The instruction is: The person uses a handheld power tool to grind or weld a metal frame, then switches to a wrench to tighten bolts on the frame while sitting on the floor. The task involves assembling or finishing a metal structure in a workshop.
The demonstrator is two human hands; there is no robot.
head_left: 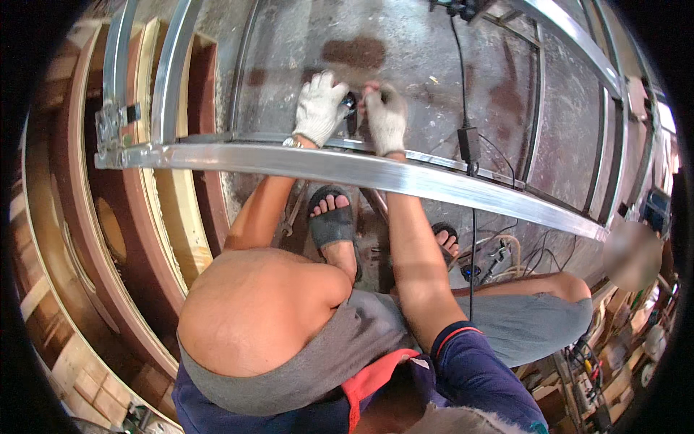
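Observation:
Both hands reach over a long shiny metal tube of a frame and wear white knitted gloves. My left hand is closed by a small dark, round, glossy object, which shows at its thumb side; its kind cannot be made out. Just to the right, my right hand has its fingers curled in, with bare fingertips showing toward the left hand. Whatever those fingers may hold is hidden. Below the hands runs a lower thin metal rail of the same frame.
Upright metal tubes and brown wooden panels stand at the left. A black cable with an inline box hangs across the frame at right. On the floor lie a wrench, hoses and wires. Tools clutter the right edge.

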